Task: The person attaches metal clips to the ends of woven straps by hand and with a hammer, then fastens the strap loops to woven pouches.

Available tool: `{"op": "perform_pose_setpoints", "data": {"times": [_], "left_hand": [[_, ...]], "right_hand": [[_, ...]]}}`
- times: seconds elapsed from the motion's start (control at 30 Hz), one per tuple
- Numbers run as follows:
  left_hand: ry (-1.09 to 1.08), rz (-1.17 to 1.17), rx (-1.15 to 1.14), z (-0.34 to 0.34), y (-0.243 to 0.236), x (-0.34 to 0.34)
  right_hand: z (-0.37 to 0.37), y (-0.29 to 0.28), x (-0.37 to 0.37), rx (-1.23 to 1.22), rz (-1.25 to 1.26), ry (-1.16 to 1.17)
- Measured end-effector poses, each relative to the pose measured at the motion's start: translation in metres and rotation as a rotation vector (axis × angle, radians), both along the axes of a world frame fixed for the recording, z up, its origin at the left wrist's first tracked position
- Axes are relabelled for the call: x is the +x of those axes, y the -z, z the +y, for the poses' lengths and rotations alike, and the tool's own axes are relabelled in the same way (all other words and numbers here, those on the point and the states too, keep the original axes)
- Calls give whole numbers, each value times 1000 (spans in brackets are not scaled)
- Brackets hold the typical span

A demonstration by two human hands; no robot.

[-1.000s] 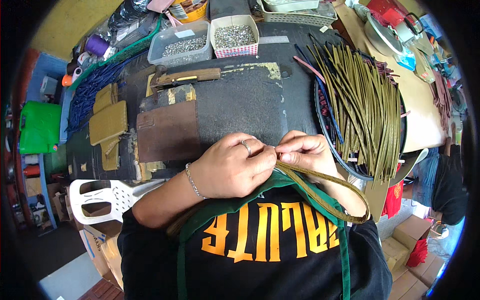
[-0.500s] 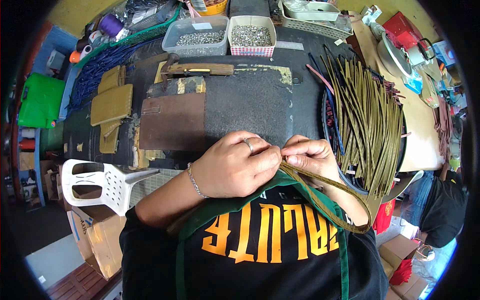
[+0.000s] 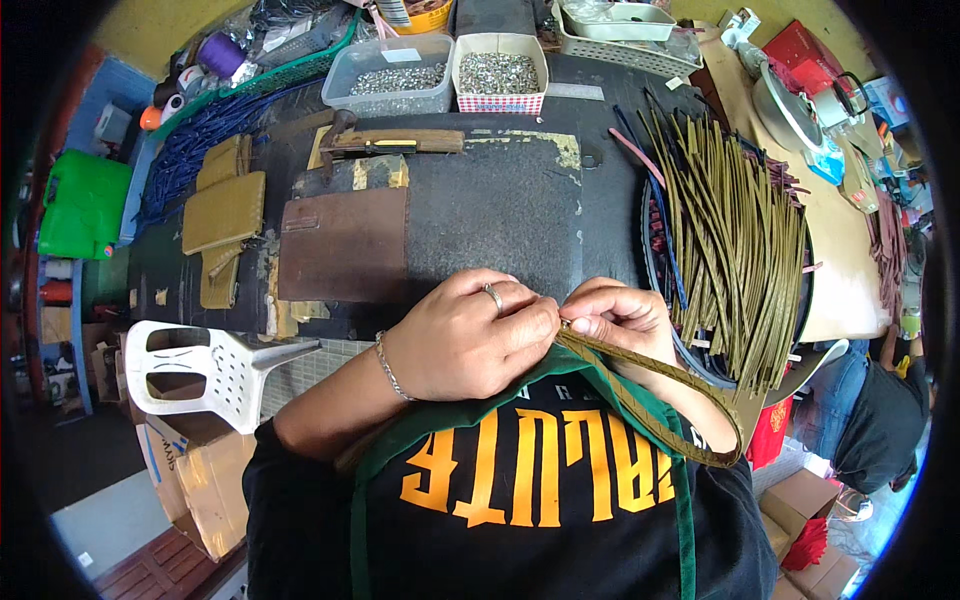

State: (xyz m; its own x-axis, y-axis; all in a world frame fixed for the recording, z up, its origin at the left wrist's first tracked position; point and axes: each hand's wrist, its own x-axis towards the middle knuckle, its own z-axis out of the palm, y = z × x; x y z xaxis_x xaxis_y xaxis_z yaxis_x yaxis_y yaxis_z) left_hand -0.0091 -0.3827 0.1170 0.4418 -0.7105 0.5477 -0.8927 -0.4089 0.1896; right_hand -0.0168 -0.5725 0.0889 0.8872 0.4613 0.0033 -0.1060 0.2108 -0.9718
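My left hand is closed, thumb and fingertips pinched on the end of an olive strap, with a silver ring and bracelet on it. My right hand pinches the same strap just right of the left fingertips, where a small shiny piece shows; its exact shape is too small to make out. The strap loops down to the right, over a green apron and black shirt. Just beyond my hands are a brown leather sheet on the dark worktable and a tray piled with olive strips.
Blue strips, olive folded pieces, a hammer, containers of metal bits lie on the table. A white chair stands left, cardboard boxes lower right. Another person bends at the right.
The whole view shifted between the first two frames. My pinched hands stay at the strap, fingertips moving slightly. The person at the right moves a little.
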Motion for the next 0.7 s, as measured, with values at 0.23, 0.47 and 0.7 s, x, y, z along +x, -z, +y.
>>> {"op": "perform_pose_setpoints", "data": {"times": [0.23,0.47,0.7], "left_hand": [[-13,7,-2,1,1,-4],[-23,52,-15,2,0,-6],[-9,23,0,5,1,-4]], "right_hand": [[4,1,0,-101,-257,49],[3,7,0,-102,-309,33],[5,5,-2,-102,-322,35]]}}
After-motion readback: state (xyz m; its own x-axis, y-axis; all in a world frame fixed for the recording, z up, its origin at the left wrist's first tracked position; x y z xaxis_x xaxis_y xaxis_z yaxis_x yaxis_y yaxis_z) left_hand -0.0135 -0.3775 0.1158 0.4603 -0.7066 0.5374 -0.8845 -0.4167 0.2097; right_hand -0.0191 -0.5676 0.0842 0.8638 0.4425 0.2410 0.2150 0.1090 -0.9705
